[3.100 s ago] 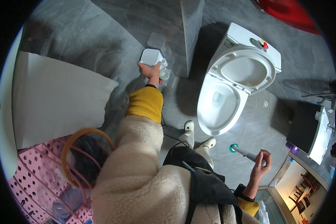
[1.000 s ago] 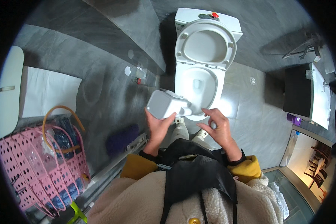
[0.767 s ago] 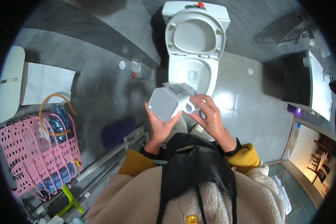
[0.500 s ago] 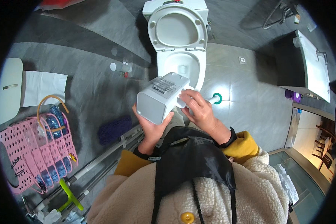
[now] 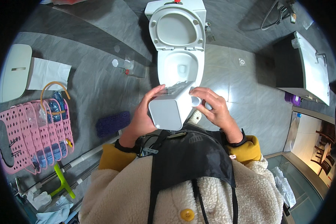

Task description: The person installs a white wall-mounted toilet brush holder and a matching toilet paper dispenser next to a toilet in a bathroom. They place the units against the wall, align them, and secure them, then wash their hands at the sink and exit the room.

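Between my hands, a white box-shaped container is tilted so its pale grey square end faces me. A printed label shows foreshortened on its upper side. My left hand supports it from the left, with the fingers along its far edge and the thumb beneath. On the right, my right hand pinches the container's side near a rounded white part. A small white rounded end shows under those fingers; what it belongs to is hidden. The toilet stands just beyond, lid raised.
Left lie a pink perforated rack, a dark purple mat, metal poles and a lime-green squeegee. A clear bottle is by the ledge. At the right are a washbasin cabinet and a doorway.
The container has turned more end-on toward me and shifted slightly right and nearer. My left hand has moved up its left side. The white tube with the green ring no longer shows.
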A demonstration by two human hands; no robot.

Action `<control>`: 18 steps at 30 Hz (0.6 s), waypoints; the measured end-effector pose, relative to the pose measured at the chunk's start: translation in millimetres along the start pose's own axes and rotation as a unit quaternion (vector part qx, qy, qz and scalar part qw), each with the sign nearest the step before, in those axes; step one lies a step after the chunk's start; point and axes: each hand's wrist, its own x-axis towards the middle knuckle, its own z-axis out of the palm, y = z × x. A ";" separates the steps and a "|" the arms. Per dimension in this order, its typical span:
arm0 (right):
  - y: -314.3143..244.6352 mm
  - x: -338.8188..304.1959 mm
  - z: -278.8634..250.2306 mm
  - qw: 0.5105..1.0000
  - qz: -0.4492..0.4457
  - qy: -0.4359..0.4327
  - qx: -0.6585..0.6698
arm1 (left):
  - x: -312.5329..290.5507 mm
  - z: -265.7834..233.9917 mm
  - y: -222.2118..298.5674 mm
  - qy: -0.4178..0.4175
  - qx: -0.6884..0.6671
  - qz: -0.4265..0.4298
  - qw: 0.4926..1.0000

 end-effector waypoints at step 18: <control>-11.7 26.8 43.6 0.990 0.012 0.077 -0.119 | 28.1 58.7 -36.0 0.286 0.165 0.039 0.943</control>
